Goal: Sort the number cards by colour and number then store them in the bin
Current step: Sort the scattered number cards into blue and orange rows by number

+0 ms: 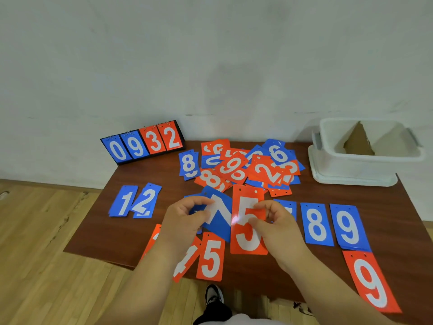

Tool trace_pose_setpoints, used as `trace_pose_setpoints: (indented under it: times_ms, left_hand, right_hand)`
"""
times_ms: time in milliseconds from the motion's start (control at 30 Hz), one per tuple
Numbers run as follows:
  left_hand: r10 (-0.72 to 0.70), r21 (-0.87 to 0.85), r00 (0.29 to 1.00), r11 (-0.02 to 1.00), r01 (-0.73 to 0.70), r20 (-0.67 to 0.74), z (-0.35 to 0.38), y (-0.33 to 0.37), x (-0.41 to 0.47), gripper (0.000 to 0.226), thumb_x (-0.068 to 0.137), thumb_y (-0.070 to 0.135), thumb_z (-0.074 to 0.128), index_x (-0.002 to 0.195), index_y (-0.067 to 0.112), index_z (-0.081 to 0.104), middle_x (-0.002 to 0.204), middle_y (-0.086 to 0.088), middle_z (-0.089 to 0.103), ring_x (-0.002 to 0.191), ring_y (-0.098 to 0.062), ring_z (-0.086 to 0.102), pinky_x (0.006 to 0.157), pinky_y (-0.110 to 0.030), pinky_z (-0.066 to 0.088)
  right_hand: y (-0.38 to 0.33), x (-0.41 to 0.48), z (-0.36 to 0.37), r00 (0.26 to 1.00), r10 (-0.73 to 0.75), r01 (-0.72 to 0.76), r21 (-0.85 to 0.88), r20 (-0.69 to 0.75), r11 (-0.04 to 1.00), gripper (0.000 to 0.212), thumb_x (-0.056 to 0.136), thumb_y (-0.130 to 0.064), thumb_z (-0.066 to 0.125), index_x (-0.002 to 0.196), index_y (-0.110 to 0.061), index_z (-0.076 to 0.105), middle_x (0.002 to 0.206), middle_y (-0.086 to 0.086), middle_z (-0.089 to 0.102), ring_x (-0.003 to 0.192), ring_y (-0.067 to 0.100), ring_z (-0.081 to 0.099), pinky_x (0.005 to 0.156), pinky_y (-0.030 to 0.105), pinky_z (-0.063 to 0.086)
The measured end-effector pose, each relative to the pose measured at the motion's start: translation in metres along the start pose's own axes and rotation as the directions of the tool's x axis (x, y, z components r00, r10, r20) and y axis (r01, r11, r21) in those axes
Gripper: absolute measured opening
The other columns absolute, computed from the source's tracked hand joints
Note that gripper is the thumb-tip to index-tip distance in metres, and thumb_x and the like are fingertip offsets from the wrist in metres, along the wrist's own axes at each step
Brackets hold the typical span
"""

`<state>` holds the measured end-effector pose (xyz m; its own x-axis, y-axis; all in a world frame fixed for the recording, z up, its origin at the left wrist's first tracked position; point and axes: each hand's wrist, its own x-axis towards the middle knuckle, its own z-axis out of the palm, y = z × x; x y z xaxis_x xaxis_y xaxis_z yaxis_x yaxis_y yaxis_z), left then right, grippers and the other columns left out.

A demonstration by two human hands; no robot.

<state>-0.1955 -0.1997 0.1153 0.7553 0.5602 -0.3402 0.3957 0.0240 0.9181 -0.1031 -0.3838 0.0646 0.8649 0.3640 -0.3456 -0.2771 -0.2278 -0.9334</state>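
On the surface (98, 231), sorted blue cards (143, 202) lie at the left. The left hand (185, 219) pinches a tilted blue card (220, 221), its digit hard to read. The right hand (278, 221) pinches the red 5 card (246, 240) by its edge. The cards look thin, light, slick and fairly stiff, so an edge pinch suits them. The forearms hide cards beneath. The unsorted pile (246, 165) sits behind, and the bin (351, 170) stands far right.

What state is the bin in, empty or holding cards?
Looks empty: the bin shows only a cardboard divider; its floor is partly hidden.
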Motion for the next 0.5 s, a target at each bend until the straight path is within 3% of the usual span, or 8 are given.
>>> trace_pose_setpoints:
  times_ms: [200,333,400,500]
  left_hand:
    - [0.035,0.052,0.999,0.998,-0.037,0.033,-0.006,0.006,0.008,0.022,0.100,0.010,0.062,0.106,0.029,0.071,0.118,0.007,0.065,0.110,-0.019,0.067,0.080,-0.045,0.061]
    - [-0.023,-0.242,0.995,0.970,0.000,-0.094,0.012,-0.008,0.011,0.035,0.093,0.011,0.072,0.115,0.036,0.064,0.114,0.004,0.070,0.105,-0.017,0.071,0.085,-0.051,0.062]
    - [-0.018,-0.200,0.995,0.980,-0.003,-0.099,0.031,-0.022,0.007,0.038,0.093,0.007,0.071,0.110,0.040,0.062,0.111,0.005,0.072,0.102,-0.016,0.073,0.085,-0.050,0.062]
    - [-0.010,-0.071,0.996,0.997,0.004,-0.084,0.053,-0.042,0.006,0.036,0.096,0.009,0.068,0.111,0.040,0.058,0.114,0.006,0.072,0.103,-0.014,0.071,0.083,-0.043,0.063]
  right_hand:
    - [-0.004,0.003,0.002,1.000,0.020,-0.021,0.053,0.022,0.998,0.025,0.090,-0.023,0.076,0.106,-0.037,0.063,0.111,-0.015,0.068,0.101,0.012,0.069,0.081,0.037,0.064]
    - [0.003,0.004,0.002,0.996,0.005,-0.001,0.041,-0.092,0.999,0.024,0.090,-0.023,0.076,0.102,-0.037,0.060,0.108,-0.017,0.065,0.102,0.014,0.068,0.083,0.040,0.063]
    - [0.009,0.004,0.001,0.992,0.013,-0.012,0.015,-0.126,1.000,0.024,0.090,-0.023,0.076,0.101,-0.037,0.059,0.106,-0.019,0.062,0.101,0.015,0.067,0.085,0.042,0.062]
    - [0.018,0.004,-0.006,0.990,0.023,-0.027,-0.024,-0.140,0.999,0.024,0.092,-0.024,0.074,0.103,-0.038,0.058,0.107,-0.016,0.061,0.096,0.011,0.066,0.078,0.033,0.062]
